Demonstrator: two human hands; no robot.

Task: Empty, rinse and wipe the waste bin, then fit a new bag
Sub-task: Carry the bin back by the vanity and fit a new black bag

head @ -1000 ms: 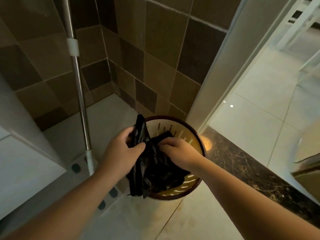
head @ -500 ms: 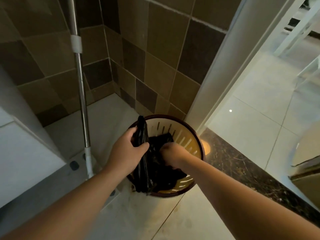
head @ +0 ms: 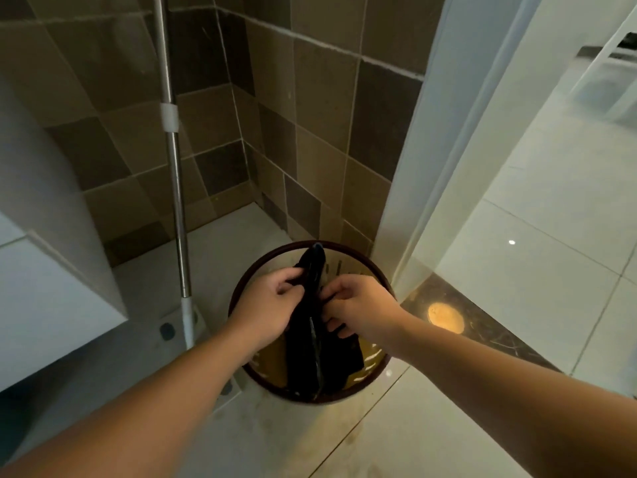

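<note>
Floor tile (head: 396, 439), pale and glossy, carries the round waste bin (head: 241, 294) in the corner where the brown tiled wall (head: 320, 108) meets the white door frame (head: 424, 174), with a dark marble threshold (head: 482, 339) running off to its right. Over the bin's mouth I see my left hand (head: 267, 310) and right hand (head: 358, 305) each pinching the black bag (head: 310, 353), which hangs bunched between them down into the bin. A metal mop pole (head: 174, 174) stands upright on the floor left of the bin, beside a white cabinet (head: 48, 288).
</note>
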